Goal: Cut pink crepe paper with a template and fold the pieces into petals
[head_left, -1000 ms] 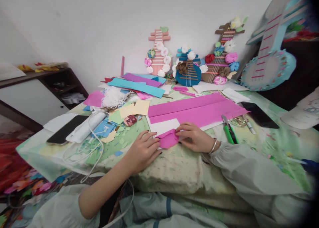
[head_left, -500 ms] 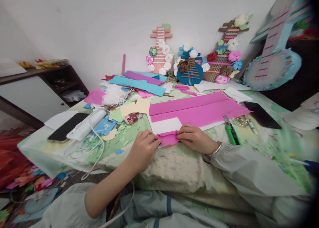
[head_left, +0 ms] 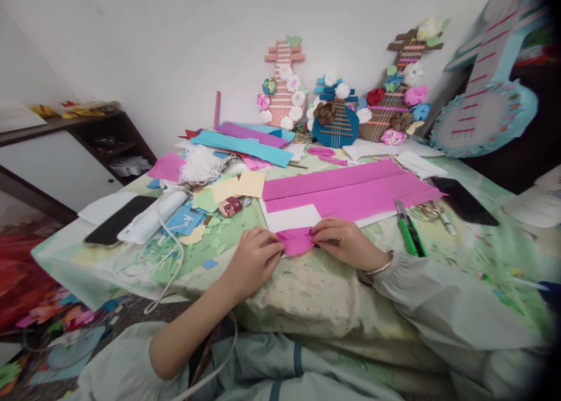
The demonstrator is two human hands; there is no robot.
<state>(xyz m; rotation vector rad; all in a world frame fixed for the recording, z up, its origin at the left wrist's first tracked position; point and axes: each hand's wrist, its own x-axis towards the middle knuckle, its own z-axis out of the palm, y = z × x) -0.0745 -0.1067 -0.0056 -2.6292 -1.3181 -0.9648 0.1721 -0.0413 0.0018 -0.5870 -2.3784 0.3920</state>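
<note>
Between my hands, at the table's near edge, is a small piece of magenta crepe paper [head_left: 297, 241]. My left hand [head_left: 256, 258] pinches its left end, and my right hand [head_left: 339, 243] pinches its right end between thumb and fingers. The upper edge of the piece looks folded over. Just beyond it lies a white sheet [head_left: 293, 217], partly covered by a large magenta paper sheet [head_left: 350, 190] with a long crease. Green-handled scissors or a cutter [head_left: 409, 234] rest to the right of my right hand.
Paper-flowered lute shapes [head_left: 335, 123] lean on the wall. White string [head_left: 201, 166], coloured paper strips [head_left: 243, 147], a power strip [head_left: 153, 217], a phone [head_left: 119, 221] and green scraps lie on the left. Another dark phone [head_left: 464, 201] lies at the right.
The small magenta piece now looks flatter and smoother across its middle. Both hands keep their pinch at its ends, hardly moved. The camera view has shifted slightly.
</note>
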